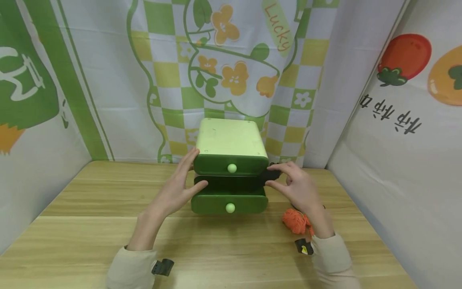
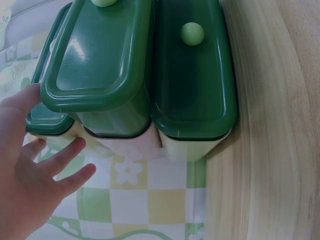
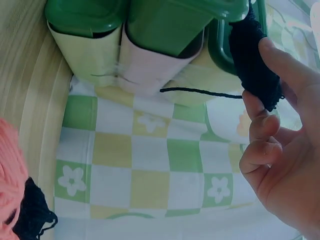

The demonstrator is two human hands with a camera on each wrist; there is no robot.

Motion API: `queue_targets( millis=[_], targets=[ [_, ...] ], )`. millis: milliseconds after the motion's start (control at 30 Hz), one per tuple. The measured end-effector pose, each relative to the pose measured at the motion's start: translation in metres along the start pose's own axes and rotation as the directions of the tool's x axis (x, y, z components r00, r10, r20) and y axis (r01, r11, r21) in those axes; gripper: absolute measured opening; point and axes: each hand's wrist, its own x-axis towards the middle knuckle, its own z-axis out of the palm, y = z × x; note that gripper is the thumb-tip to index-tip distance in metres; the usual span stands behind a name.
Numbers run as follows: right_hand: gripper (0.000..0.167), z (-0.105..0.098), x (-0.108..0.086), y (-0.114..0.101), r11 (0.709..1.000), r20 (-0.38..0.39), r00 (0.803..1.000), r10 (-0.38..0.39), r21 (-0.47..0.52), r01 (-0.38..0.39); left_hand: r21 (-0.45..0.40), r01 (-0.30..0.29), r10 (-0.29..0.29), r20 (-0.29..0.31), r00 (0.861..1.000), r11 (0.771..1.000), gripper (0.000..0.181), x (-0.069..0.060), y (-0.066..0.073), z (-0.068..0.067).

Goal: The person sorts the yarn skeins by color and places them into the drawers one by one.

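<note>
A small drawer cabinet [image 1: 231,136] with a pale green top and dark green fronts stands on the table. Its middle drawer [image 1: 229,204] is pulled out, while the top drawer [image 1: 216,165] and bottom drawer [image 2: 195,85] are closed. My left hand [image 1: 173,190] is at the cabinet's left side, its thumb by the pulled-out drawer's edge and its fingers extended. At the right end of that drawer, my right hand [image 1: 301,186] pinches a black yarn bundle [image 3: 252,62] between thumb and fingers. A loose strand trails from the bundle. The drawer's inside looks dark.
An orange yarn ball [image 1: 296,220] lies on the wooden table [image 1: 231,249] below my right wrist, with more black yarn [image 3: 34,210] beside it. A patterned curtain [image 1: 166,80] hangs right behind the cabinet, and white printed cloth [image 1: 397,160] borders the right side.
</note>
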Motion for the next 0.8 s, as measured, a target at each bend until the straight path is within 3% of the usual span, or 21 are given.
queue_targets(
  millis=[800],
  targets=[
    [0.029,0.024,-0.001,-0.017,0.993,0.052,0.993,-0.108,-0.032,0.110,-0.009,-0.007,0.007,0.000,1.000,1.000,0.089,0.000,-0.001,0.001]
  ],
)
